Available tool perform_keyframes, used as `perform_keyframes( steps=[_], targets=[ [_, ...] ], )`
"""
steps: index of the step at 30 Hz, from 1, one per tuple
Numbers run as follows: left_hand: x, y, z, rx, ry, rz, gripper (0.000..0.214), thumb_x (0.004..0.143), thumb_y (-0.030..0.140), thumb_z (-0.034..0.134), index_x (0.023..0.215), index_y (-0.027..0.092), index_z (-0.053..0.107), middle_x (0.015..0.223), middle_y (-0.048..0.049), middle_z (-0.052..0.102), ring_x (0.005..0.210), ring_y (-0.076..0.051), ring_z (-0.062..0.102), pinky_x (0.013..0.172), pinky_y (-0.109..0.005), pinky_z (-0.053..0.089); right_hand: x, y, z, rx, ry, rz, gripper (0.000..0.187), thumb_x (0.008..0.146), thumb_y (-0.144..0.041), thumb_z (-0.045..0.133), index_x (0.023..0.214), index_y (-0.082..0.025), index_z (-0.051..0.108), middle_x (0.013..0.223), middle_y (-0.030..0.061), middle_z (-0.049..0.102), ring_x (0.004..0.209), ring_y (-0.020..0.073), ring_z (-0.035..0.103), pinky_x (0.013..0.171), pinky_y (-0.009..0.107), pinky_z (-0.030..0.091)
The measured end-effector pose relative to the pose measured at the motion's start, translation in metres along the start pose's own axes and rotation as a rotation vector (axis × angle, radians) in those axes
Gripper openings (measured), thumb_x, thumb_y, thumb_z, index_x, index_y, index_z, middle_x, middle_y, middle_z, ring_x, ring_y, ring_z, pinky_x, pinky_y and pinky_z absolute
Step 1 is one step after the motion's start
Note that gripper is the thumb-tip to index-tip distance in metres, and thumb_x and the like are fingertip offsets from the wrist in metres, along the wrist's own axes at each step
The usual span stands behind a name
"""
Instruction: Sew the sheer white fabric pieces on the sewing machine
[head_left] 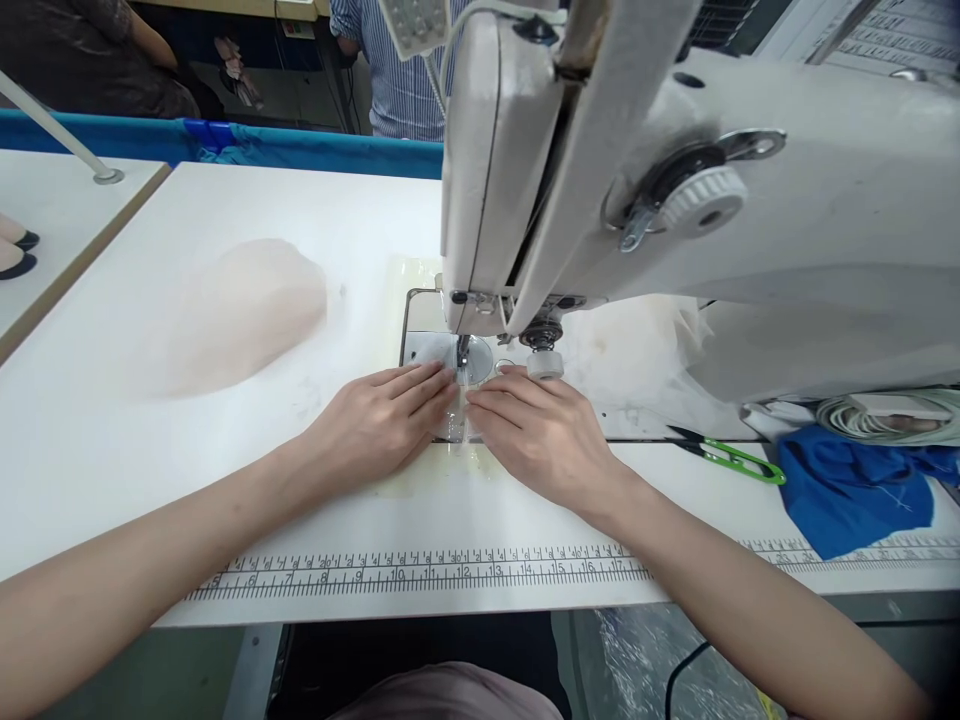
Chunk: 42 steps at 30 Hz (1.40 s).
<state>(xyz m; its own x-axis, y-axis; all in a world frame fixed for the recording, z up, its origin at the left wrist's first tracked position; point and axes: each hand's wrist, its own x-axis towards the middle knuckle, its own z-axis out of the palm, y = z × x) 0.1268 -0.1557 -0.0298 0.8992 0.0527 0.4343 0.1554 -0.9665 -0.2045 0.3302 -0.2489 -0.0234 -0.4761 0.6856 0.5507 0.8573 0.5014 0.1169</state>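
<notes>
The sheer fabric piece (457, 425) lies flat on the bed of the sewing machine (675, 220). Its far edge sits at the presser foot (463, 352); its near edge reaches onto the white surface (225, 480).

**Material.** The piece is nearly see-through. It is judged to be very light, limp and prone to sliding or puckering. It has no stiffness to hold a shape, so pinching or lifting it would probably distort it.

**Grip.**
- The left hand (379, 425) lies palm down with its fingers extended. The fingertips press on the fabric just left of the foot.
- The right hand (544, 430) mirrors it on the right side.
- Neither grip is closed around anything. Both are open and flat, and they hold the piece by downward pressure alone.
- The fingertips of the two hands nearly meet in front of the needle.

**Recommended hold.** Flat finger pressure on both sides of the stitch line, close to the foot, looks the most suitable hold.

**Surroundings.**
- A pale fabric pile (240, 310) rests well to the left.
- Thread snips (731, 458) with green handles and a blue cloth (855, 490) lie to the right.
- A printed ruler (420, 572) runs along the near edge of the surface.
- A person in a striped shirt (397, 80) stands beyond the far edge.
</notes>
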Motion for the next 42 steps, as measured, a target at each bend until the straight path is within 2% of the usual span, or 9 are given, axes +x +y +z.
perform_keyframes(
  steps=[5,8,13,17,20,23,27,36,42],
  targets=[
    [0.0,0.002,0.0,-0.053,0.033,-0.042,0.029,0.093,0.018,0.055,0.117,0.008,0.066,0.118,-0.012,0.07,0.109,-0.024,0.068,0.094,-0.039,0.059,0.0,0.001,-0.001,-0.003,-0.01,0.004,0.02,0.089,-0.005,0.057,0.087,-0.017,0.072,0.096,0.001,0.076,0.095,0.0161,0.068,0.083,0.03,0.049],
    [0.003,0.002,0.001,-0.145,0.024,-0.178,0.031,0.093,0.016,0.052,0.121,0.01,0.064,0.116,-0.0118,0.07,0.106,-0.024,0.067,0.083,-0.037,0.061,0.001,0.002,-0.002,0.047,0.019,0.057,0.018,0.092,-0.01,0.057,0.089,-0.018,0.073,0.093,-0.0001,0.077,0.088,0.0147,0.068,0.073,0.028,0.049],
    [0.017,-0.01,0.002,-0.479,-0.063,-0.471,0.03,0.098,0.028,0.045,0.113,0.015,0.069,0.107,-0.0099,0.066,0.097,-0.021,0.062,0.078,-0.035,0.057,0.004,0.008,0.001,0.261,0.063,0.399,0.03,0.099,-0.034,0.052,0.089,-0.021,0.077,0.064,-0.0015,0.07,0.051,0.0105,0.055,0.049,0.026,0.039],
    [0.023,-0.018,0.0,-0.68,-0.098,-0.579,0.04,0.102,0.038,0.038,0.1,0.018,0.072,0.105,-0.0067,0.064,0.097,-0.018,0.062,0.083,-0.034,0.055,0.006,0.01,0.002,0.351,0.039,0.513,0.033,0.099,-0.038,0.052,0.09,-0.021,0.078,0.068,0.0004,0.071,0.055,0.0119,0.057,0.05,0.026,0.039],
    [0.018,-0.014,-0.001,-0.58,-0.075,-0.431,0.035,0.1,0.036,0.044,0.095,0.019,0.074,0.106,-0.0081,0.065,0.099,-0.019,0.06,0.085,-0.036,0.054,0.004,0.008,-0.001,0.315,0.006,0.33,0.025,0.097,-0.032,0.055,0.09,-0.02,0.076,0.08,0.0005,0.075,0.068,0.0146,0.063,0.058,0.028,0.045],
    [0.01,-0.004,-0.005,-0.278,-0.017,-0.192,0.024,0.097,0.029,0.053,0.106,0.02,0.072,0.113,-0.0076,0.069,0.105,-0.023,0.061,0.086,-0.039,0.053,0.001,0.003,-0.006,0.19,-0.042,0.118,0.018,0.093,-0.019,0.058,0.083,-0.019,0.073,0.094,0.0005,0.076,0.089,0.0177,0.067,0.074,0.031,0.05],
    [0.003,0.008,-0.011,0.019,0.011,-0.009,0.024,0.094,0.016,0.056,0.115,0.015,0.067,0.119,-0.0057,0.071,0.114,-0.022,0.063,0.095,-0.04,0.053,-0.001,-0.002,-0.008,0.059,-0.058,0.032,0.022,0.09,-0.008,0.056,0.08,-0.021,0.071,0.092,-0.001,0.076,0.095,0.017,0.067,0.086,0.032,0.05],
    [-0.001,0.008,-0.01,0.027,-0.025,0.023,0.029,0.093,0.012,0.054,0.121,0.008,0.062,0.118,-0.0104,0.07,0.111,-0.023,0.067,0.105,-0.048,0.053,-0.002,-0.001,-0.006,0.08,-0.06,0.049,0.02,0.088,-0.007,0.057,0.082,-0.019,0.072,0.09,-0.0002,0.076,0.092,0.0169,0.068,0.09,0.034,0.05],
    [0.003,0.001,-0.005,0.026,-0.007,-0.034,0.026,0.096,0.016,0.052,0.118,0.011,0.064,0.116,-0.0089,0.071,0.11,-0.022,0.068,0.109,-0.05,0.049,0.0,0.003,0.001,0.063,-0.052,0.073,0.02,0.089,-0.007,0.057,0.085,-0.018,0.073,0.096,0.0003,0.076,0.088,0.0168,0.069,0.089,0.035,0.052]
  ],
)
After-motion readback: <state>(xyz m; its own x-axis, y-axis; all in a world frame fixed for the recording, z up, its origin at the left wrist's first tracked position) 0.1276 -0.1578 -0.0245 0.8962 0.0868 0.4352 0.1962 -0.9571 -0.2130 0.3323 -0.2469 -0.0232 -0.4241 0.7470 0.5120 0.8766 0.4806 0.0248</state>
